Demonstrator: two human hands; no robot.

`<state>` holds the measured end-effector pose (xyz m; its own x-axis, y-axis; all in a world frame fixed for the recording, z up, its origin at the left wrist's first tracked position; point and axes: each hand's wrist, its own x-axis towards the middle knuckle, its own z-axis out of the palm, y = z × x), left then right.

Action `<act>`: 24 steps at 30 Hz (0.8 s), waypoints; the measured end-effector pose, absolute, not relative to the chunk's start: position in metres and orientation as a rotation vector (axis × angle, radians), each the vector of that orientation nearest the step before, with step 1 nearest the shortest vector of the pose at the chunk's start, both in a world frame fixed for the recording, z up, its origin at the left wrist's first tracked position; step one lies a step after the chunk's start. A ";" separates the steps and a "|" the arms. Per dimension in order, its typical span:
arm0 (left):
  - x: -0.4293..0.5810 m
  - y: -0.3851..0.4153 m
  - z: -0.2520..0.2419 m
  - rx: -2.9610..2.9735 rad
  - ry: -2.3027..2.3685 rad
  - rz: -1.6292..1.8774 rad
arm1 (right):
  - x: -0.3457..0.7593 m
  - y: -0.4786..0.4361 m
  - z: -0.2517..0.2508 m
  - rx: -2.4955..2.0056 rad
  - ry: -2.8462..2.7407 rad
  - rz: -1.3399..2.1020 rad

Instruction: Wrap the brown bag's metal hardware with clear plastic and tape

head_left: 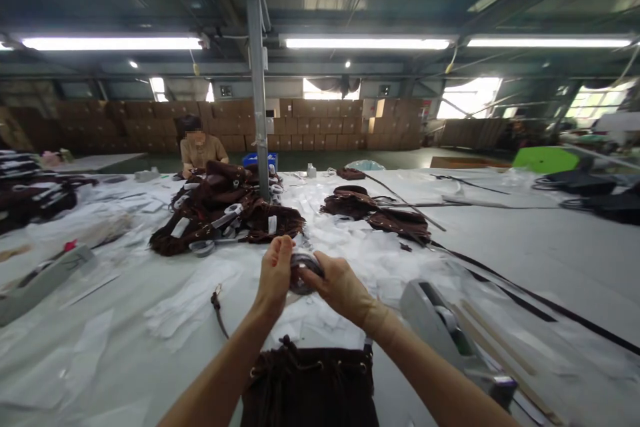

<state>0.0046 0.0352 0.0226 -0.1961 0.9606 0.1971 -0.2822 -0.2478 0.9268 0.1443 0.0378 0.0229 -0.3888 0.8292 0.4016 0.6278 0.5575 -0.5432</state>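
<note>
Between my two hands is a coiled strap (301, 285), dark with a pale greyish wrapping along its upper edge. My left hand (275, 275) grips its left side, thumb up. On the right side, my right hand (345, 285) holds it with the thumb laid across the coil. Below them, close to my body, lies a dark brown bag (310, 387) with metal eyelets and a drawstring at its top edge. A thin dark strap with a metal clip (216, 299) lies left of my left forearm. A grey tape dispenser (435, 320) stands right of my right forearm.
Brown fringed bags (220, 207) are heaped ahead-left beside a metal post (259, 93); more bags (377, 212) lie ahead-right. White paper scraps (345, 247) cover the table's middle. Long dark straps (530, 293) stretch rightward. Another dispenser (47, 280) stands left. A person (203, 147) works across the table.
</note>
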 end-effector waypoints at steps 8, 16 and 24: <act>0.012 0.064 0.029 1.473 1.029 1.399 | 0.164 0.065 0.020 -1.116 -2.294 0.480; 0.026 0.085 -0.055 0.761 0.951 1.437 | 0.182 0.058 -0.065 -1.195 -2.104 0.680; 0.019 0.083 -0.044 1.596 1.167 0.935 | 0.204 0.070 -0.082 -1.213 -2.335 0.592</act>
<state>0.0193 0.0827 -0.0442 0.2624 0.9633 0.0574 0.2655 -0.1293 0.9554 0.2044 0.0697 -0.0825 -0.5182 0.8352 0.1842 0.6464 0.5234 -0.5552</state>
